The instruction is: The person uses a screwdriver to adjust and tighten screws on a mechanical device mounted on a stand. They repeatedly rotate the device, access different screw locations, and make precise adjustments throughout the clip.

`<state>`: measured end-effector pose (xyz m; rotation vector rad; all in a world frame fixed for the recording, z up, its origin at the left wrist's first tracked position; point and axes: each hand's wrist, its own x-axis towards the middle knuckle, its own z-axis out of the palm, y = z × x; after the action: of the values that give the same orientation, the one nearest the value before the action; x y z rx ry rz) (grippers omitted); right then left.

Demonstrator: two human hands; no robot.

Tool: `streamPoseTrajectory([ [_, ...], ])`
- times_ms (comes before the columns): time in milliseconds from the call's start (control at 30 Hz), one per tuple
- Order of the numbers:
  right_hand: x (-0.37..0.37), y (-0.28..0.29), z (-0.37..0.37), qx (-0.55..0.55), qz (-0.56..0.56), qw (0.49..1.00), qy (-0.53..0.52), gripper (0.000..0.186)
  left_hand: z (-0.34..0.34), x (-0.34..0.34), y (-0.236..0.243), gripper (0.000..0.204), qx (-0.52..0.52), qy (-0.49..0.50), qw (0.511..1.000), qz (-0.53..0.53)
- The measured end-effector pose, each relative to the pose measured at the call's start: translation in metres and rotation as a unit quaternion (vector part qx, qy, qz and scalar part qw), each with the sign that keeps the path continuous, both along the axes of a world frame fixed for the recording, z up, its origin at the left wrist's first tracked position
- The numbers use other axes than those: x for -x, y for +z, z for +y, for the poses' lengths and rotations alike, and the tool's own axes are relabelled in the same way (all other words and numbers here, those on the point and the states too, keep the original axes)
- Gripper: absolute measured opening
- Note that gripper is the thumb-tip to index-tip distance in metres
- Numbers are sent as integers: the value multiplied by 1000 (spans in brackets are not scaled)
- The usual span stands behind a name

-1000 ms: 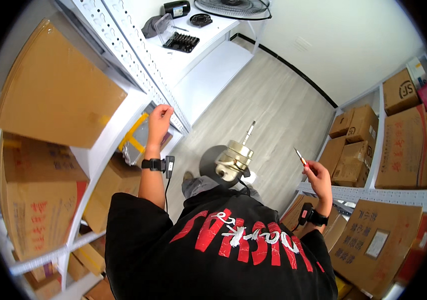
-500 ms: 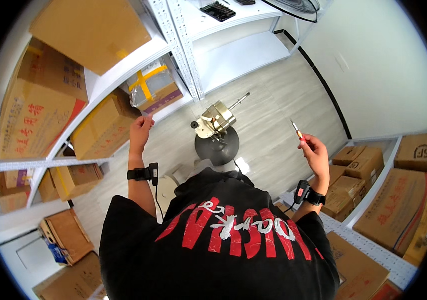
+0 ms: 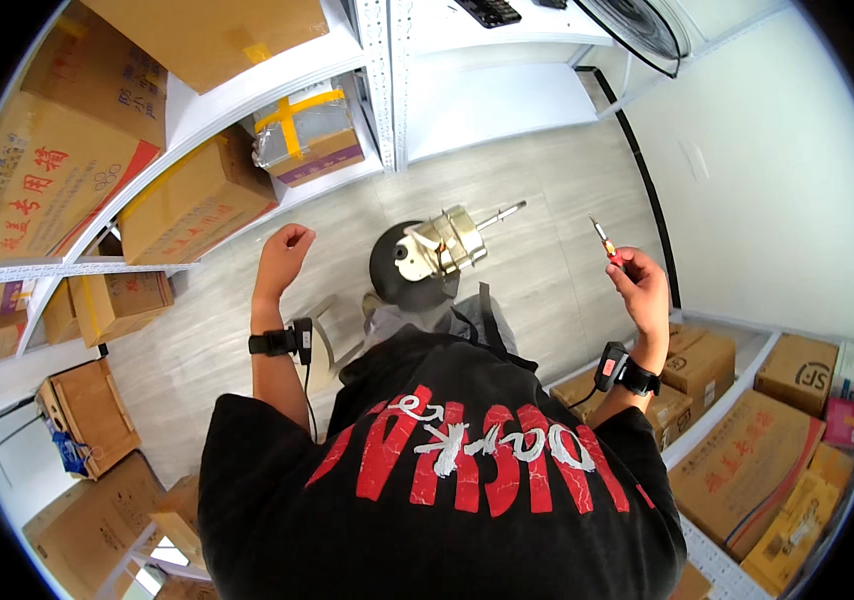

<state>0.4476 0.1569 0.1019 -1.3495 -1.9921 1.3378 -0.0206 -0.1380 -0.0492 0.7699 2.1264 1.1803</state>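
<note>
My right hand point(image 3: 639, 285) grips a small screwdriver point(image 3: 604, 240) by its red-and-yellow handle, the metal shank pointing up and away from me. At the left, my left hand point(image 3: 284, 262) hangs in the air with its fingers curled together; whatever they hold, if anything, is hidden or too small to name. Between the two hands, in front of my body, is a fan motor point(image 3: 459, 235) with a metallic housing and a long shaft pointing to the upper right. It sits over a round black base point(image 3: 387, 268). Neither hand touches the motor.
White metal shelving point(image 3: 217, 125) with cardboard boxes point(image 3: 202, 205) runs along the left. More boxes point(image 3: 747, 465) fill shelves at the lower right. Ahead stands a white shelf point(image 3: 497, 110), a black tool set point(image 3: 489, 10) on its upper board beside a round fan grille point(image 3: 637, 30).
The view has shifted, so shelves and motor appear moved. My left hand has curled its fingers in from a more extended pose. My right hand still holds the screwdriver.
</note>
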Motion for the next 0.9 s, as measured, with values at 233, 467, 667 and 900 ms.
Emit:
streamPoseTrajectory([
  [233,4,-30,118,10,74,990,118,10,-12,-37,-4,18,31,111,990,81],
  [467,14,-24,216,53,97,969,222,24,-30,-157,5,12,24,267,963,-9],
  [667,47,-21,268,40,152,947,280,33,-48,-215,-15,12,-16,370,929,-16],
  [900,86,-2,288,-8,123,941,315,31,-58,-289,-80,15,60,377,919,-94],
])
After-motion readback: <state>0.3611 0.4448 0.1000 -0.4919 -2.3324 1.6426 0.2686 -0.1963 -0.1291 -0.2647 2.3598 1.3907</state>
